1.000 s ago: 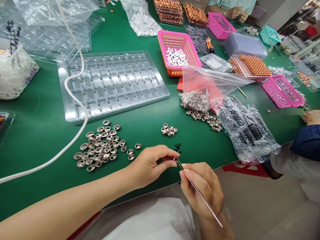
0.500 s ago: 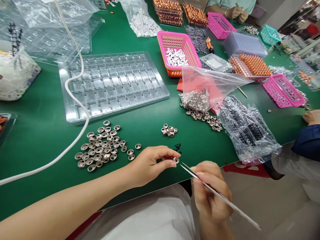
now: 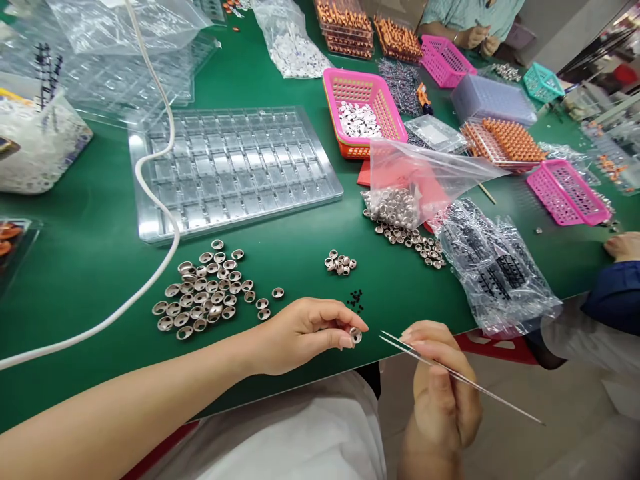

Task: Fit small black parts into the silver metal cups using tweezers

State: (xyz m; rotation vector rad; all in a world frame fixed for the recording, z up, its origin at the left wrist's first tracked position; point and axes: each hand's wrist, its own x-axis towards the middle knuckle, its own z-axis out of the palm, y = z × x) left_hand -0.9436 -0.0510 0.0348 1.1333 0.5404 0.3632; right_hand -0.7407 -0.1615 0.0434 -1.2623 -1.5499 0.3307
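My left hand (image 3: pixel 305 333) pinches a small silver metal cap (image 3: pixel 355 335) between thumb and fingertips at the near edge of the green table (image 3: pixel 90 247). My right hand (image 3: pixel 443 393) is closed on thin metal tweezers (image 3: pixel 450 375), whose tips point left, a little short of the cap. Left of my hand lies a spread of several silver caps (image 3: pixel 205 293). A small cluster of caps (image 3: pixel 341 262) and a few tiny black bits (image 3: pixel 355 299) lie just beyond my fingers.
A clear compartment tray (image 3: pixel 230 167) sits mid-table with a white cable (image 3: pixel 150 200) across it. An open bag spilling silver caps (image 3: pixel 405 193), a bag of black parts (image 3: pixel 495 267), pink baskets (image 3: pixel 363 110) and orange parts racks (image 3: pixel 505 140) fill the right. Other people's hands (image 3: pixel 623 245) are at the right edge and far end.
My right hand drew the tweezers away from the cap and down to the right, turning them flatter. My left hand kept the cap and shifted slightly right.
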